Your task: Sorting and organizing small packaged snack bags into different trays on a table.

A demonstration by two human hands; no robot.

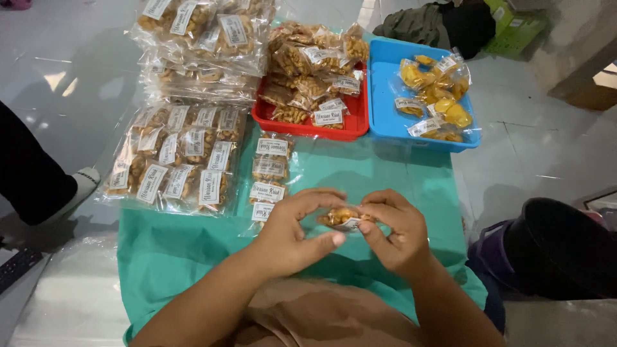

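A person's two hands meet over a green cloth (193,257) spread on the floor. The left hand (297,231) and the right hand (395,232) both pinch a small clear snack packet (344,218) between fingers and thumbs, held just above the cloth, near the person's lap. A short column of similar packets (270,173) lies on the cloth just beyond the left hand. Further left sits a large clear bag of labelled packets (177,160), with more such bags (202,45) stacked behind it. At the far edge of the cloth a red tray (308,125) holds brown snack packets, touching a blue tray (385,96) with yellow snack packets (437,96). Another person's dark leg and light sock (83,180) show at the left.
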